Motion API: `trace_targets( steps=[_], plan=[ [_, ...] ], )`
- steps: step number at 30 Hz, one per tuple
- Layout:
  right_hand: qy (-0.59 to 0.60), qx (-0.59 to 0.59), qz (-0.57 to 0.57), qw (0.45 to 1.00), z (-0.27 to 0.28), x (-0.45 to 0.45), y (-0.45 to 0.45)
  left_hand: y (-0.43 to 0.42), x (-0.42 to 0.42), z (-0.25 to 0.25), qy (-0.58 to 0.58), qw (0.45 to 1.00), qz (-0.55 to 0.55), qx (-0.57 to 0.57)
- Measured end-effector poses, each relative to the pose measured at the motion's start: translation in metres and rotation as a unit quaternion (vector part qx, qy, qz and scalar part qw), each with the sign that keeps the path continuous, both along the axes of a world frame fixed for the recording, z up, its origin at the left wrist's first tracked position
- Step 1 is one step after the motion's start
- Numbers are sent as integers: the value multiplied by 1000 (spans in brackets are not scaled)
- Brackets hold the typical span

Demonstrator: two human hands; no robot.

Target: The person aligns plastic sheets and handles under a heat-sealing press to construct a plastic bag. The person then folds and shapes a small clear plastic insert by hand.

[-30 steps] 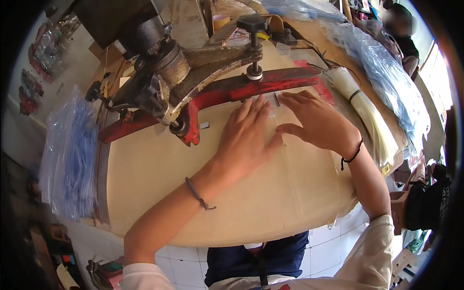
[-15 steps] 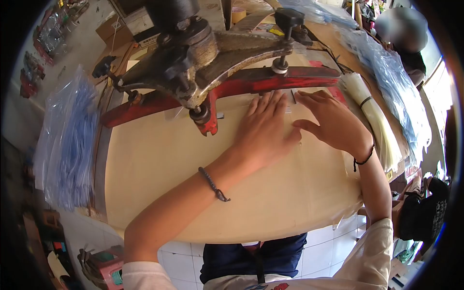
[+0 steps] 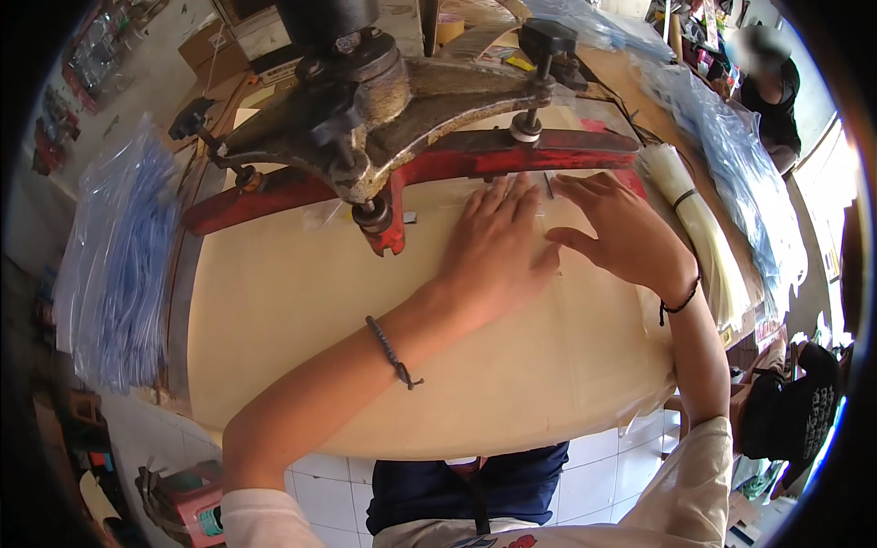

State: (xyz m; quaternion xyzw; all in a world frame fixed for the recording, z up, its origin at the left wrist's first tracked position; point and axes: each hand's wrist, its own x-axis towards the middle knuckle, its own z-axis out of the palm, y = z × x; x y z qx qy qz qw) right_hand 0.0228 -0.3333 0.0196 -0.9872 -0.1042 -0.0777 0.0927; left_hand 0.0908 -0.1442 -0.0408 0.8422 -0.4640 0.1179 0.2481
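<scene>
Clock directions run from the left hand [image 3: 493, 239], with 12 at the top of the view. That hand lies palm down, gripping nothing that shows, its fingers extended close together toward 12 o'clock on the tan sheet [image 3: 475, 393], tips just below the red bar [image 3: 448, 163]. The right hand [image 3: 630, 224], at 3 o'clock, has its fingers slightly bent and its thumb well apart from them, grasping nothing visible; whether its fingertips press on anything cannot be told. Between the hands, toward 1 or 2 o'clock, a piece of clear plastic [image 3: 541, 203] shows on the sheet, partly hidden by the left fingers, and a thin dark strip [image 3: 549, 185] sits beside the right fingertips. The bar, mounted under the press [image 3: 457, 96], runs from 9 round to 2 o'clock. A small white block [image 3: 409, 218] lies between 9 and 10, next to the bar's forked foot. Farther out at 9 is a stack of bluish bags [image 3: 114, 265]; at 3, beyond the right hand, a pale bundle [image 3: 708, 233] bound with a dark band [image 3: 685, 197]. Another person [image 3: 775, 100] is at 2 o'clock, well apart.
</scene>
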Motion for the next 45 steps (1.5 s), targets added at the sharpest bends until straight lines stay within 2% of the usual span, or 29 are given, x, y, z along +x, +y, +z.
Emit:
trace_targets(
  steps=[18, 21, 24, 27, 30, 33, 36, 39, 42, 45],
  plan=[
    [-10, 4, -6, 1000, -2, 1, 0, 4, -2, 4, -6, 1000, 9, -6],
    [-47, 16, -5, 999, -9, 5, -2, 4, -2, 1, -14, 1000, 2, -19],
    [-44, -19, -13, 999, -11, 8, 5, 5, -3, -1, -7, 1000, -7, -27],
    [-167, -44, 23, 985, -27, 20, -1, 5, -3, -2, -1, 1000, -9, -30],
    [-105, -21, -28, 994, -32, 28, -3, 6, -4, -3, 4, 999, -10, -32],
    [-23, 63, -24, 997, -20, 31, -6, 6, -5, -1, 11, 999, -12, -29],
    [-33, 96, -9, 995, -22, 35, -8, 6, -4, -2, 11, 999, -15, -30],
    [-123, 50, 7, 991, -31, 35, -9, 7, -4, -3, 12, 999, -19, -36],
    [-99, 14, -8, 995, -29, 35, -9, 7, -4, -1, 11, 999, -25, -33],
    [-72, 99, 11, 992, -29, 37, -13, 7, -4, -1, 16, 998, -32, -47]
  ],
)
